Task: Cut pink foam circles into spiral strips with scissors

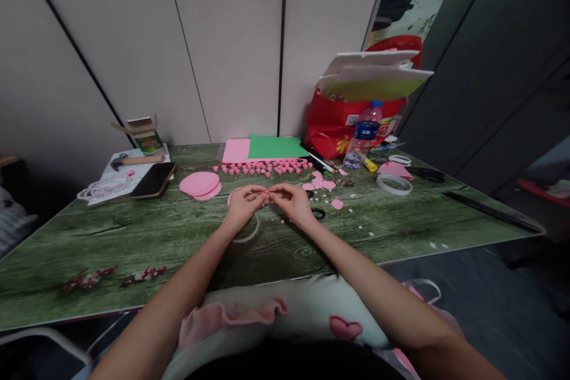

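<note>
My left hand (244, 205) and my right hand (291, 202) meet over the middle of the green wood-patterned table (169, 243). Between their fingertips they pinch a small pink piece (267, 194), mostly covered by the fingers. Behind them lie rows of small pink pieces (267, 168). Pink paper circles (199, 184) are stacked left of my left hand. A white ring of tape (249, 237) lies partly under my left wrist. Pink petal-like cutouts (328, 184) and white scraps are scattered right of my right hand, near black-handled scissors (319, 214).
At the left are a phone (154, 180), a hammer (140, 160), a bead string (104, 187) and an open box (149, 141). Pink and green sheets (276, 147) lie at the back. A bottle (364, 135), a red bag (329, 122) and a tape roll (394, 184) stand or lie right.
</note>
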The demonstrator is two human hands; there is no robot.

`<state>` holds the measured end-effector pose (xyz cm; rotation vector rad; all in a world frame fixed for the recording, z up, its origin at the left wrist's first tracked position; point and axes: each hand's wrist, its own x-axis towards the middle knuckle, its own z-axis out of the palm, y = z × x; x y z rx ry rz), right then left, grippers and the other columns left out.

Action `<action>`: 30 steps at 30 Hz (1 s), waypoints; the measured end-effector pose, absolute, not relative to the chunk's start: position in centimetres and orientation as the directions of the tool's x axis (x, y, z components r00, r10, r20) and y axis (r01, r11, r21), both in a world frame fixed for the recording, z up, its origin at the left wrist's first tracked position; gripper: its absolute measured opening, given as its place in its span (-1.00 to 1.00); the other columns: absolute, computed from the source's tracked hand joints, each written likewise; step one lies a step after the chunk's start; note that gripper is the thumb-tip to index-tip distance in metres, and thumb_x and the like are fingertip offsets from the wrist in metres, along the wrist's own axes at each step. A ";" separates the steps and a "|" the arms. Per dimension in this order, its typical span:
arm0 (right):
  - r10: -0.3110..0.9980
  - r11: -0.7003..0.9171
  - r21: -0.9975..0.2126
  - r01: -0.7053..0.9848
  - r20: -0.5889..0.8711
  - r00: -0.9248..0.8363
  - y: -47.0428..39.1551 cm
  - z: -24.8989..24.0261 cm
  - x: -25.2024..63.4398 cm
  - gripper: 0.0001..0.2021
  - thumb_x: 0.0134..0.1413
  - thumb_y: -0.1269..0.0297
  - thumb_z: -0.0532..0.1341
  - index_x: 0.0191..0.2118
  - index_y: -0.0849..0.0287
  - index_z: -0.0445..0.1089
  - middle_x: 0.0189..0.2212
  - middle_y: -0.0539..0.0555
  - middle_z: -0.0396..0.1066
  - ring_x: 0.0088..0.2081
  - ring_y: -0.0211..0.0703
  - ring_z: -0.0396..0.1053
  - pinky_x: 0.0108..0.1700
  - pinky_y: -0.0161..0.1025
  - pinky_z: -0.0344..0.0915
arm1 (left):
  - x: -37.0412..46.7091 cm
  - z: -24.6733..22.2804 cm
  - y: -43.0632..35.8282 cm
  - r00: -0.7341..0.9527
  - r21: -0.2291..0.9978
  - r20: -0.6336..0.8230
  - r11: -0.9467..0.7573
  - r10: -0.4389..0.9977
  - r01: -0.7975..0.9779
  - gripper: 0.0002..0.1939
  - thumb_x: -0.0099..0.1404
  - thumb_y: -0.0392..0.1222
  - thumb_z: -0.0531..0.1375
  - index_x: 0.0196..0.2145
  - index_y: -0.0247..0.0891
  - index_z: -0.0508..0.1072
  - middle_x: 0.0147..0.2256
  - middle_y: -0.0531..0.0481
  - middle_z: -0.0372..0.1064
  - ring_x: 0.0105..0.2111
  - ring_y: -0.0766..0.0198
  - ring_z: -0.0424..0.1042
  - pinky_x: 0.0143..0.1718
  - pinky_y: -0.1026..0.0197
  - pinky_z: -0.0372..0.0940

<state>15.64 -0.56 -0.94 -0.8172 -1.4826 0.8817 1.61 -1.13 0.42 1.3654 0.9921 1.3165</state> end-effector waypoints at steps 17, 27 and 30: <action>0.892 0.452 -0.892 0.002 0.451 -0.040 -0.4 -0.9 15.6 -0.84 -0.16 0.23 0.21 -0.45 0.22 0.39 -0.54 0.04 0.44 -0.51 -0.21 0.40 -0.39 -0.27 0.37 | 1.5 0.1 -1.0 0.122 0.969 0.248 -0.247 0.961 -0.023 -0.68 -0.06 -0.09 0.27 -0.37 -0.36 0.45 -0.55 -0.03 0.42 -0.54 0.32 0.39 -0.46 0.28 0.28; 0.889 0.451 -0.891 -0.046 0.453 -0.067 -0.4 -1.0 15.4 -0.81 -0.22 0.20 0.25 -0.43 0.20 0.39 -0.49 0.06 0.46 -0.46 -0.18 0.42 -0.34 -0.24 0.39 | 1.5 0.3 -1.0 0.114 0.973 0.230 -0.226 0.967 -0.042 -0.68 -0.09 -0.11 0.29 -0.37 -0.36 0.45 -0.57 -0.02 0.41 -0.55 0.33 0.38 -0.46 0.29 0.27; 0.890 0.450 -0.892 -0.042 0.452 -0.060 -0.5 -0.9 15.5 -0.81 -0.21 0.21 0.25 -0.43 0.21 0.39 -0.49 0.06 0.46 -0.46 -0.18 0.42 -0.34 -0.23 0.38 | 1.6 0.1 -0.9 0.123 0.973 0.229 -0.226 0.966 -0.041 -0.69 -0.08 -0.11 0.28 -0.37 -0.36 0.46 -0.57 -0.02 0.41 -0.55 0.34 0.38 -0.47 0.29 0.27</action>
